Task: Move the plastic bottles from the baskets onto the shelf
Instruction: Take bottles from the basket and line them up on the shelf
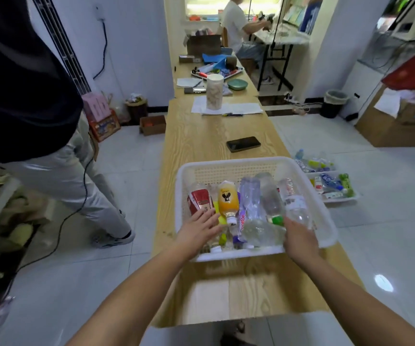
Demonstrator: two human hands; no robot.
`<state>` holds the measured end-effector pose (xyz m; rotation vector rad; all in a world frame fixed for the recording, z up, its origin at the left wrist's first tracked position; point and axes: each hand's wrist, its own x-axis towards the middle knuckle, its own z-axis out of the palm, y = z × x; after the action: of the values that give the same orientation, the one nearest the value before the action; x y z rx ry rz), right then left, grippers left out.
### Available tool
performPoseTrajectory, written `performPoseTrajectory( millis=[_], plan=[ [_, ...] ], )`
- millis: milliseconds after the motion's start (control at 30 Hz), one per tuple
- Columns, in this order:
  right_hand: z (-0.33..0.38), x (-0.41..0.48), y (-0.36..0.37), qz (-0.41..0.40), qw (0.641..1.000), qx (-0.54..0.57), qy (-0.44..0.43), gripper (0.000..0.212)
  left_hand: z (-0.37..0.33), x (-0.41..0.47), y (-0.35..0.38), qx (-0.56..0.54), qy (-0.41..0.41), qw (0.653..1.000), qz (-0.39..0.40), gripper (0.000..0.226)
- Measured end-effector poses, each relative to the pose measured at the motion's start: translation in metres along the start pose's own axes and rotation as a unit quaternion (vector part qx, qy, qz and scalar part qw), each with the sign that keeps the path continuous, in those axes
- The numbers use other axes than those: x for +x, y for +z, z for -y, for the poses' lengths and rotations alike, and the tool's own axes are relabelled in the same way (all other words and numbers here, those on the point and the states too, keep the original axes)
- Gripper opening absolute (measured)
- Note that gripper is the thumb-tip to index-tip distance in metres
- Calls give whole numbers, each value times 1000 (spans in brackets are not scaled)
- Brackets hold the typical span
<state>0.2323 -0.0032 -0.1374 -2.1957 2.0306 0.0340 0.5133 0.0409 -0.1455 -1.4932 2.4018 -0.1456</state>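
My left hand [199,231] is spread wide, fingers straight, and holds nothing; its fingertips [211,213] touch the lower end of the red-labelled bottle [200,199]; my right hand [300,240] lies against the near end of the clear bottle with a white label [293,201]; its back faces the camera and its fingers are hidden, so I cannot tell whether it grips the bottle or only touches it. Both hands reach over the near rim of the white basket [226,171], which stands on the near part of the long wooden table [201,136]; both forearms are bare. The plastic bottles lie on their sides in the basket, packed against one another; from left to right: the red-labelled bottle, an orange bottle [227,201] with its white cap toward me, a clear bluish bottle [250,196], a green-capped bottle [272,203], the clear bottle with the white label along the right wall; a crumpled clear bottle [261,232] lies crosswise near the front. A dark phone [243,144] lies flat on the table just beyond the basket; further along stands a pale cylindrical container [214,92] on sheets of paper. On the floor to the right of the table sits a second basket [341,199], also with bottles in it. A person in a dark top and light trousers [51,171] stands to the left of the table; another person [236,23] sits at a desk at the far end of the room.
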Motion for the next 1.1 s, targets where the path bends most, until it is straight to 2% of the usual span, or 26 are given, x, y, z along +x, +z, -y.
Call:
performPoseTrajectory(
  millis=[67,167,367,533,600,700,767,800,867,967,1033,1100],
  plan=[
    [5,-6,-3,50,996,58,46,43,-4,-4,-3,6,-24,1000,10,68],
    [7,-5,-11,110,986,110,66,42,-10,-9,-8,23,-52,998,20,71],
    [-7,5,-25,194,970,134,50,56,-10,-2,-12,-12,-65,998,19,89],
    [-15,15,-24,227,961,152,35,65,6,11,-29,-11,-79,995,61,91],
    [-13,16,-21,220,970,104,20,59,10,16,-32,-13,-114,992,60,86],
    [-6,18,-17,121,992,8,-21,41,11,24,-32,-39,-145,987,55,86],
    [-1,24,-18,99,995,19,8,29,12,26,-32,-54,-162,984,40,85],
    [1,29,-21,122,991,46,31,25,15,27,-33,-54,-166,984,32,82],
    [9,37,-29,207,963,155,81,29,22,24,-33,-41,-165,985,17,76],
    [19,42,-44,291,884,313,189,39,37,20,-33,-31,-168,985,19,76],
    [20,44,-47,321,840,349,262,37,46,24,-34,-41,-173,984,26,77],
    [23,44,-48,328,827,351,291,48,54,30,-34,-49,-171,983,37,82]
  ],
)
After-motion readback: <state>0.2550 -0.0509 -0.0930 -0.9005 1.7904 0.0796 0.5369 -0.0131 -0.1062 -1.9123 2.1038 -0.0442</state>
